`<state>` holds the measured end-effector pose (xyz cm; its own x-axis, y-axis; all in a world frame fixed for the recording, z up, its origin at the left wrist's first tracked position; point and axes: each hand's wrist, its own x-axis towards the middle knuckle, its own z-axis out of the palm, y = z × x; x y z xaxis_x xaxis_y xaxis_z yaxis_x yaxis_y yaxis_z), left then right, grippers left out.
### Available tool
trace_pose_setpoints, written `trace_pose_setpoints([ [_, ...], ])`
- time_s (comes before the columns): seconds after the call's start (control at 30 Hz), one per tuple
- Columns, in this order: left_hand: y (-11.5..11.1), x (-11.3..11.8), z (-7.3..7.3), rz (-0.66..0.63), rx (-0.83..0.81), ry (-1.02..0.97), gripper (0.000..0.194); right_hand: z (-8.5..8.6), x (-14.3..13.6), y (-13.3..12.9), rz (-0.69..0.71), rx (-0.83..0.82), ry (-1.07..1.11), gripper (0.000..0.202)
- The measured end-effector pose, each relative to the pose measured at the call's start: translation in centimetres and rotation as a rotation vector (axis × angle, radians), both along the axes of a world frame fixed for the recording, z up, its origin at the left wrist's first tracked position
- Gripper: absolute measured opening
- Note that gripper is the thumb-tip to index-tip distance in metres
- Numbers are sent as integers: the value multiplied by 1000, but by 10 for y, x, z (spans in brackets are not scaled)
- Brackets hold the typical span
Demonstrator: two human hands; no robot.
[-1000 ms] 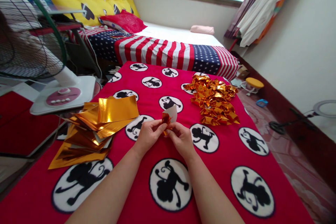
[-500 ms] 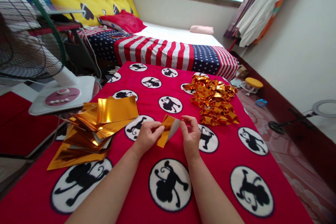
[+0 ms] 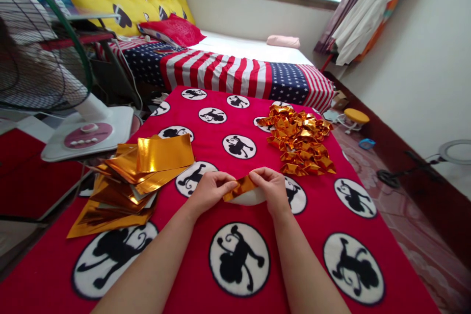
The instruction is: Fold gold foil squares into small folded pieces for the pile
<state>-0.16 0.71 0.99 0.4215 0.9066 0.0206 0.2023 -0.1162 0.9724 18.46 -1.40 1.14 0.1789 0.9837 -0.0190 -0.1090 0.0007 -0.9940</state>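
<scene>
A small gold foil paper point(image 3: 243, 188), partly folded with its pale back showing below, is held just above the red cloth point(image 3: 176, 274) with monkey circles. My left hand point(image 3: 210, 190) pinches its left end between thumb and fingers. At the right end, my right hand point(image 3: 271, 187) grips the same paper, thumb along the top edge. A stack of flat gold sheets point(image 3: 164, 154) lies to the left of my left hand. Beyond my right hand sits a heap of folded gold foil pieces point(image 3: 300, 140).
A fan base point(image 3: 88, 135) stands at the left edge of the cloth. Behind is a bed with a flag-patterned cover point(image 3: 221, 71). On the floor at right are a yellow stool point(image 3: 356, 116) and a ring-light stand point(image 3: 408, 169).
My right hand has moved slightly down and taken a firmer hold on the paper. The paper has turned from an upright, half-open fold to a flatter strip between my hands.
</scene>
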Motion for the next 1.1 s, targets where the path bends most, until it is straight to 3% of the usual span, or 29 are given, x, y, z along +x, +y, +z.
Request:
trace_pose_setpoints([
  [0.17, 7, -1, -8, 160, -59, -76, 21, -6, 2, 0, -54, -74, 104, 18],
  [0.37, 9, -3, -13, 184, -146, -240, 19, -10, -1, -1, -91, -97, 121, 19],
  [0.7, 9, -4, -12, 285, -170, -249, 22, -12, -1, 0, -158, -84, 30, 22],
  [0.93, 9, -5, -10, 267, -220, -269, 26, -11, -1, 2, -92, -63, 70, 35],
  [1.1, 10, -8, -5, 281, -263, -247, 39, -6, 3, 1, -38, -113, 131, 43],
])
